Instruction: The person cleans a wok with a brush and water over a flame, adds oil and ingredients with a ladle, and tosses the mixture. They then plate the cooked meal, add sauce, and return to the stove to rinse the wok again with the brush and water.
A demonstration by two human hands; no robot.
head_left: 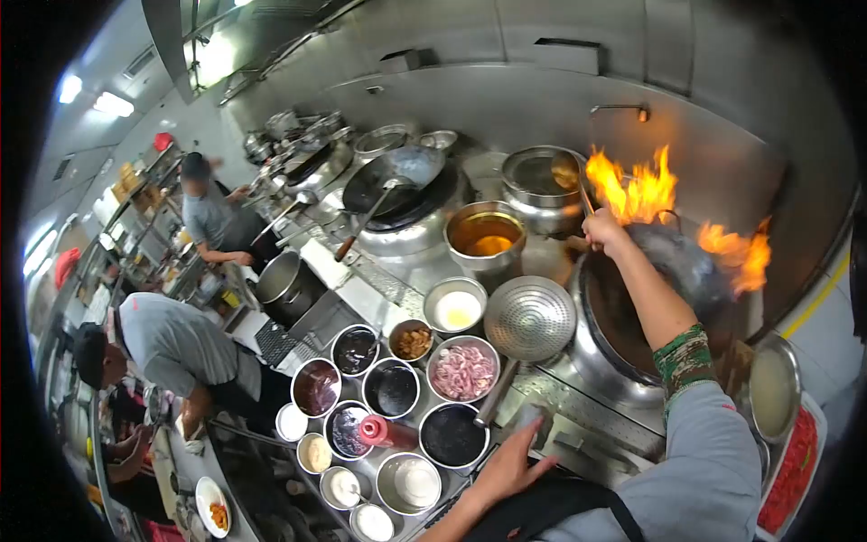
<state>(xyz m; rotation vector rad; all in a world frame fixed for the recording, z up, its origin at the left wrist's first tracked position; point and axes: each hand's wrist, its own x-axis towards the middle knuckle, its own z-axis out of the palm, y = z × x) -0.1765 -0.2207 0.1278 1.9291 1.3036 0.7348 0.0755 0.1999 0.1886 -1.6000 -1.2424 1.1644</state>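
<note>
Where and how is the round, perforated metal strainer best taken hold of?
Probably by its straight grey handle, with the left hand coming from the person's own side: the handle juts from the round, perforated metal strainer toward the person, ending near that hand, while the strainer itself looks too broad to wrap.

The person [713,474] is wearing a grey shirt [695,452], a green-patterned camouflage sleeve band [684,364], and a black apron [564,508] with a dark shoulder strap [626,518].
</note>
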